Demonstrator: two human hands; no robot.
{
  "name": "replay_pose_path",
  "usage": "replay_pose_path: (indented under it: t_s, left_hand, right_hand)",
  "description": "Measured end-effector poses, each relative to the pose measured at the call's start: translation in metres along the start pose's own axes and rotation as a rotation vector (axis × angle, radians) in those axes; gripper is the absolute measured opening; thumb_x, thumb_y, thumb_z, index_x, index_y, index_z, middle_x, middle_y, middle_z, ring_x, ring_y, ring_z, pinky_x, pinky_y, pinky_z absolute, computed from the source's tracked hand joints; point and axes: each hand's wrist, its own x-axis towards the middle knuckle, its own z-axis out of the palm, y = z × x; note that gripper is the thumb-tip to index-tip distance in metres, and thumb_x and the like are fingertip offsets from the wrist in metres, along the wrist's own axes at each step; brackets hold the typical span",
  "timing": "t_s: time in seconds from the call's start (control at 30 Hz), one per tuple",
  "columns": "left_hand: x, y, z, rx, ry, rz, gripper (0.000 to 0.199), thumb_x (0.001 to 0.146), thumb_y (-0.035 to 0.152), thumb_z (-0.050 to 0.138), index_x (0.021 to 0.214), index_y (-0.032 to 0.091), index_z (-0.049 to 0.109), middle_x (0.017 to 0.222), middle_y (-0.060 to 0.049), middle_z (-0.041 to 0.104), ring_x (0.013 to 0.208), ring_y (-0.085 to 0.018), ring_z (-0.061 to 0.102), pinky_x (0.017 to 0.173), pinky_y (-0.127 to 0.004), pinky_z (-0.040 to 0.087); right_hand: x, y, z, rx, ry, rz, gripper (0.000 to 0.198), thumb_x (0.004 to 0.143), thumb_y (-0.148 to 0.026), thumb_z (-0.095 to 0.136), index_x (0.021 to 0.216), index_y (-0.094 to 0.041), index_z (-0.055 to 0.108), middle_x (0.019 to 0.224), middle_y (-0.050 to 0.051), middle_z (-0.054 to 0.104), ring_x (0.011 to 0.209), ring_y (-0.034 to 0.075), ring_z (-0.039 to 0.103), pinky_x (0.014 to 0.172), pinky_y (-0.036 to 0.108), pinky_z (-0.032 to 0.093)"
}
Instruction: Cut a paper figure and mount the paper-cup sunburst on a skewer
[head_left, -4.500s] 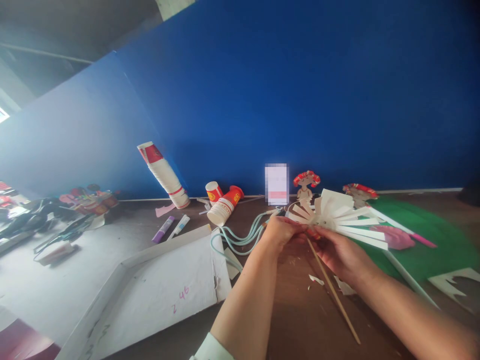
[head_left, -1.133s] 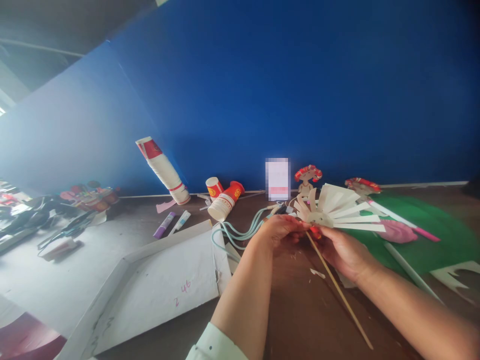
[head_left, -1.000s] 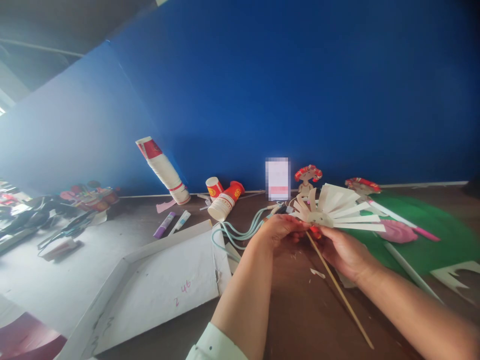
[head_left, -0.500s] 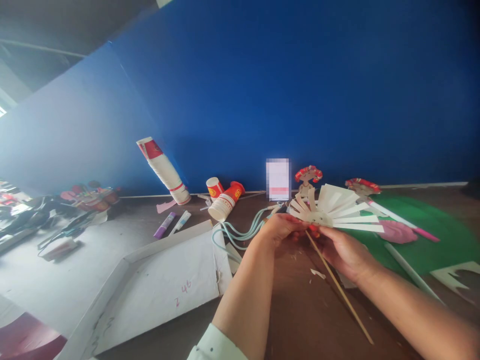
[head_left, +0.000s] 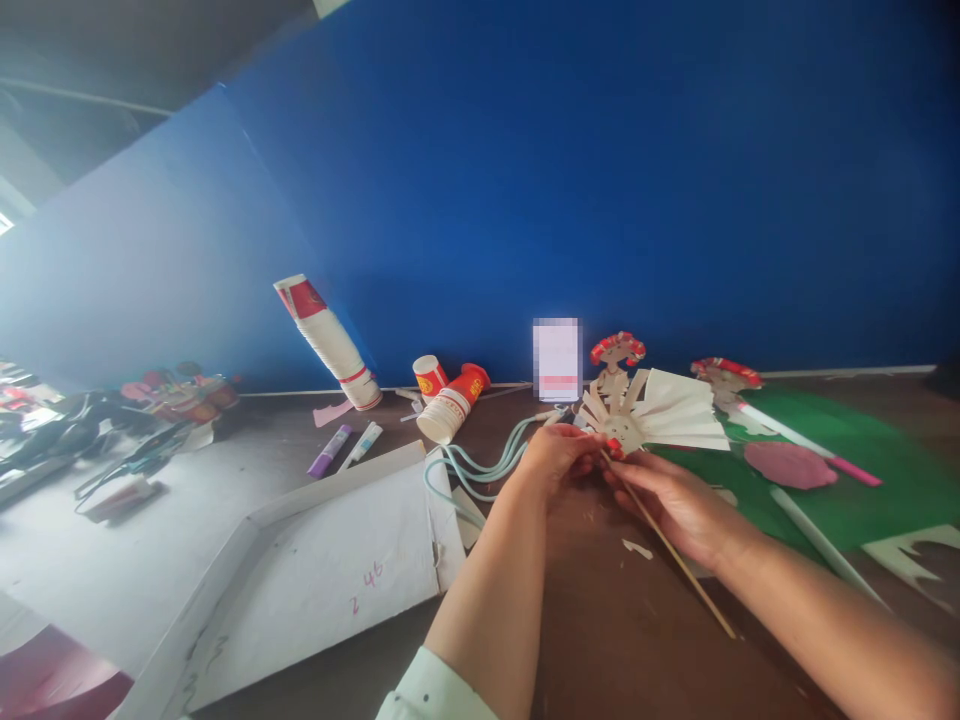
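Note:
Between my hands is a cut paper cup [head_left: 622,430] with a small drawn face, its side slit into white strips that fan out, and a red bit at its near edge. The fingertips of my left hand [head_left: 562,458] are closed in a pinch at that red edge. A thin wooden stick [head_left: 675,560] has its upper end there too and slants down to the right. My right hand [head_left: 679,500] is closed, its thumb and fingers about the stick just below the cup. Its fingertips are partly hidden, so whether it also grips the paper cannot be seen.
Finished-looking paper figures with red curls [head_left: 617,350] stand behind. On the right lie a green sheet [head_left: 847,480], a pink paper piece [head_left: 791,465] and a marker [head_left: 787,430]. Left are a white box lid [head_left: 315,580], a pale cable [head_left: 499,460], glue sticks [head_left: 330,450] and stacked paper cups [head_left: 330,345].
The cup has turned between my hands, and its right-hand strips now look bunched together instead of spread. The stick's lower end has shifted up and slightly left.

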Motion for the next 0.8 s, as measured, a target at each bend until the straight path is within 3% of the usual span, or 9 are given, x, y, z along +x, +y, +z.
replay_pose_path:
  t_s: [0.23, 0.37, 0.5, 0.6, 0.8]
  left_hand:
    - [0.000, 0.000, -0.004, 0.059, -0.080, -0.060, 0.013, 0.081, 0.017, 0.076, 0.081, 0.012, 0.065, 0.065, -0.002, 0.065, 0.054, -0.010, 0.061, 0.054, -0.020, 0.050]
    - [-0.002, 0.002, -0.006, 0.145, -0.114, -0.019, 0.017, 0.078, 0.022, 0.079, 0.086, 0.013, 0.068, 0.070, -0.003, 0.069, 0.058, -0.012, 0.065, 0.055, -0.021, 0.050]
    - [-0.001, 0.003, -0.006, 0.236, -0.034, 0.090, 0.024, 0.078, 0.036, 0.079, 0.085, 0.015, 0.070, 0.077, -0.005, 0.072, 0.064, -0.014, 0.066, 0.061, -0.024, 0.054]
    - [0.001, 0.003, -0.004, 0.311, 0.054, 0.148, 0.025, 0.081, 0.039, 0.075, 0.077, 0.015, 0.068, 0.070, -0.003, 0.069, 0.060, -0.014, 0.063, 0.058, -0.024, 0.053]
    - [0.009, 0.000, -0.004, 0.288, 0.231, 0.190, 0.016, 0.082, 0.028, 0.069, 0.071, 0.016, 0.065, 0.064, -0.003, 0.067, 0.061, -0.017, 0.066, 0.061, -0.025, 0.054]
  right_hand:
    - [0.000, -0.002, 0.000, -0.071, 0.053, 0.029, 0.022, 0.084, 0.003, 0.065, 0.084, -0.016, 0.078, 0.078, 0.004, 0.080, 0.064, 0.011, 0.075, 0.052, 0.013, 0.058]
    - [-0.001, -0.005, 0.002, -0.082, 0.055, 0.046, 0.022, 0.085, 0.002, 0.064, 0.084, -0.015, 0.078, 0.078, 0.005, 0.081, 0.063, 0.011, 0.075, 0.051, 0.012, 0.058]
    - [-0.001, -0.005, 0.002, -0.087, 0.065, 0.059, 0.022, 0.086, 0.001, 0.063, 0.083, -0.015, 0.077, 0.079, 0.005, 0.081, 0.064, 0.011, 0.075, 0.051, 0.012, 0.057]
    - [-0.002, -0.006, 0.002, -0.092, 0.074, 0.071, 0.020, 0.086, 0.000, 0.064, 0.082, -0.016, 0.076, 0.081, 0.005, 0.081, 0.064, 0.011, 0.075, 0.050, 0.011, 0.057]
    - [-0.004, -0.007, 0.006, -0.095, 0.081, 0.063, 0.018, 0.083, -0.001, 0.065, 0.085, -0.016, 0.076, 0.077, 0.005, 0.080, 0.064, 0.012, 0.075, 0.048, 0.012, 0.056]
